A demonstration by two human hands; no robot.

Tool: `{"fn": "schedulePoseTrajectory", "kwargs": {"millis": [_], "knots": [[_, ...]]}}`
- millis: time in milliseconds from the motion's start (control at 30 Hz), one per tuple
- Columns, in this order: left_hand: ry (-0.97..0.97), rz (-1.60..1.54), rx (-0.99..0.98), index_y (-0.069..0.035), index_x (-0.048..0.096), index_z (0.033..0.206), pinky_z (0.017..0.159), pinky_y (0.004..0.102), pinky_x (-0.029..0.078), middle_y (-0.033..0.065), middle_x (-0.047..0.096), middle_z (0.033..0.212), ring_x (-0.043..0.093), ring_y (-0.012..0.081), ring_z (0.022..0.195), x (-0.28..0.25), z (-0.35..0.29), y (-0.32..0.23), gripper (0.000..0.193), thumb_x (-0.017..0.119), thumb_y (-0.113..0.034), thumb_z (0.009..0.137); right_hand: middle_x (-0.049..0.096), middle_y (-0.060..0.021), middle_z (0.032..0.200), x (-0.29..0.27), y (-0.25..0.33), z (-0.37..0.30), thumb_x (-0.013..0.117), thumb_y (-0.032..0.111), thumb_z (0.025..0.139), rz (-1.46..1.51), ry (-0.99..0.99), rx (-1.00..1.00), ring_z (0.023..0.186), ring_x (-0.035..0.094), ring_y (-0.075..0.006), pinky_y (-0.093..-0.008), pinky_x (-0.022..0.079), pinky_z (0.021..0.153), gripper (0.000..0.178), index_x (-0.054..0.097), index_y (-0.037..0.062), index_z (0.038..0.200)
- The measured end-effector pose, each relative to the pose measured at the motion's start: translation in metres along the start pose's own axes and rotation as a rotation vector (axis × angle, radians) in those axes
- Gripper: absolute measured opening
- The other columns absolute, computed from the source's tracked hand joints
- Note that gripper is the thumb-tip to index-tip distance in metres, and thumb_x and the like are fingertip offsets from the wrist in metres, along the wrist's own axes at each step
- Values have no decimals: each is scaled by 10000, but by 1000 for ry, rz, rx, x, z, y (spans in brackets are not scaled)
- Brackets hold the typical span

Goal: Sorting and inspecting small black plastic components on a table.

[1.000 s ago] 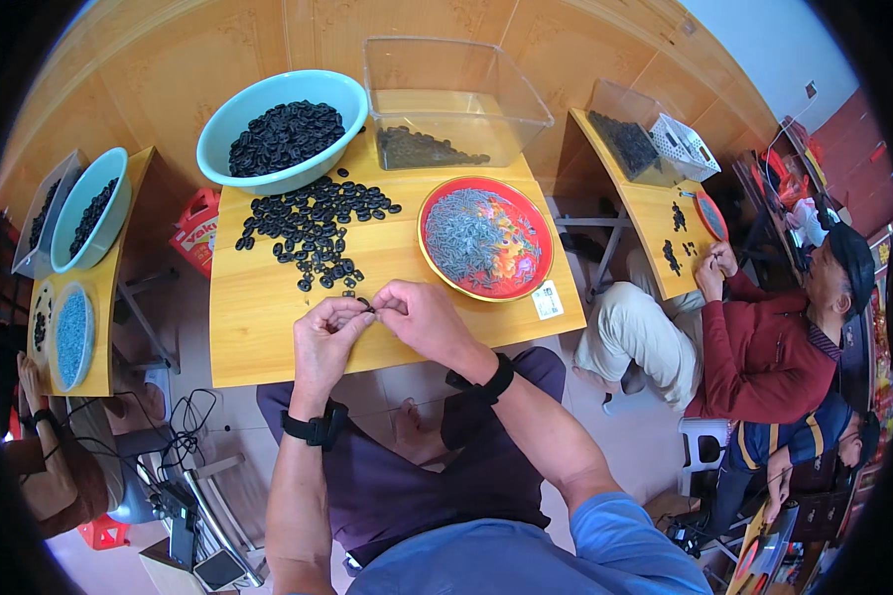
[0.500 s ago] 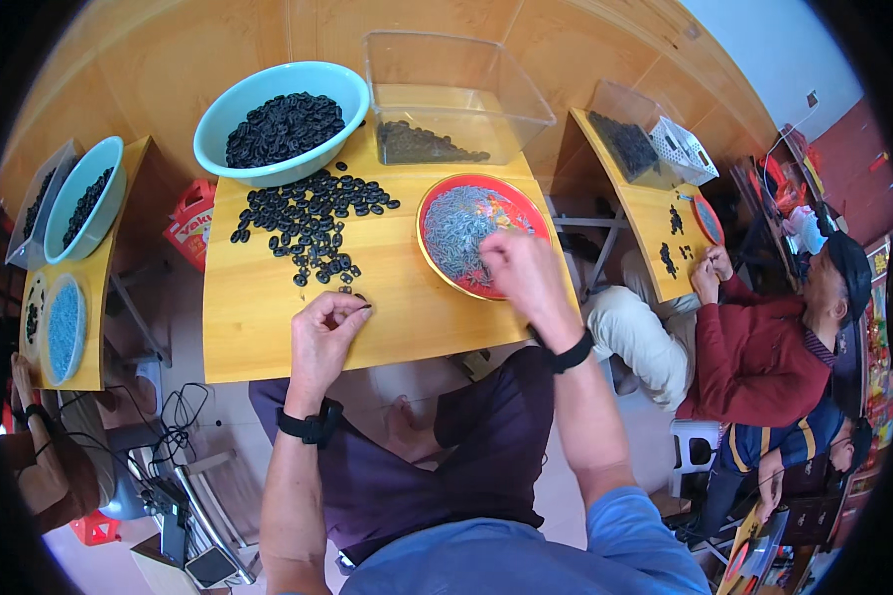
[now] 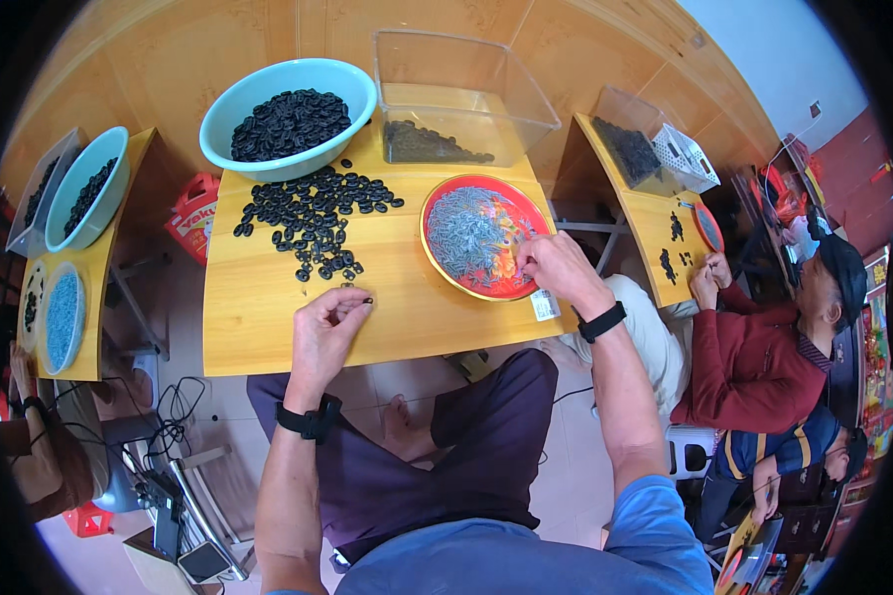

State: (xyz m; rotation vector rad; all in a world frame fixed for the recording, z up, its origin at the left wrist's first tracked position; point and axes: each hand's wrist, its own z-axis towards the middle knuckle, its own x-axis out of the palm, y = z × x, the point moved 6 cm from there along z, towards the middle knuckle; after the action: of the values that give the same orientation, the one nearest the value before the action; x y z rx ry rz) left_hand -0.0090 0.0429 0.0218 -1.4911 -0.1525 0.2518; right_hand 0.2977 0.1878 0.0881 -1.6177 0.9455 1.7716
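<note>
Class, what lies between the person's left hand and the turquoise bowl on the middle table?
The head view shows loose black oval pieces scattered over the yellow table between the left hand and bowl.

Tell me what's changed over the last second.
Your right hand moved from beside the left hand rightward to the red floral tray, near its lower-right rim; whether it holds anything isn't clear. The left hand still pinches a small dark piece. The turquoise basin and clear plastic bin stayed put.

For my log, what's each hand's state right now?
Left hand: closed, pinching a small black piece.
Right hand: over the red tray; grip cannot be told.
</note>
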Motion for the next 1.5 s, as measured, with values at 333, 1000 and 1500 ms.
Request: {"fn": "schedulePoseTrajectory", "kwargs": {"millis": [333, 1000, 1500], "knots": [[4, -8, -8, 19, 724, 1013, 657, 202, 477, -16, 672, 787, 567, 30, 699, 0, 1, -2, 135, 728, -38, 890, 679, -156, 770, -5, 5, -3, 689, 38, 759, 132, 17, 104, 745, 680, -321, -394, 525, 682, 81, 696, 26, 840], [13, 5, -7, 18, 726, 1010, 675, 212, 501, 3, 695, 799, 598, 40, 710, 0, 0, -1, 138, 731, -50, 890, 650, -188, 772, 2, -3, -2, 625, 52, 809, 154, -45, 95, 737, 652, -355, -415, 502, 673, 60, 669, 15, 827], [13, -53, -7, 14, 719, 1032, 720, 204, 512, 6, 708, 858, 618, 44, 767, 2, 2, 7, 141, 707, -19, 895, 683, -185, 769, -17, 35, -4, 609, 124, 792, 61, -96, 141, 738, 678, -358, -450, 540, 682, 102, 683, 57, 772]]}}
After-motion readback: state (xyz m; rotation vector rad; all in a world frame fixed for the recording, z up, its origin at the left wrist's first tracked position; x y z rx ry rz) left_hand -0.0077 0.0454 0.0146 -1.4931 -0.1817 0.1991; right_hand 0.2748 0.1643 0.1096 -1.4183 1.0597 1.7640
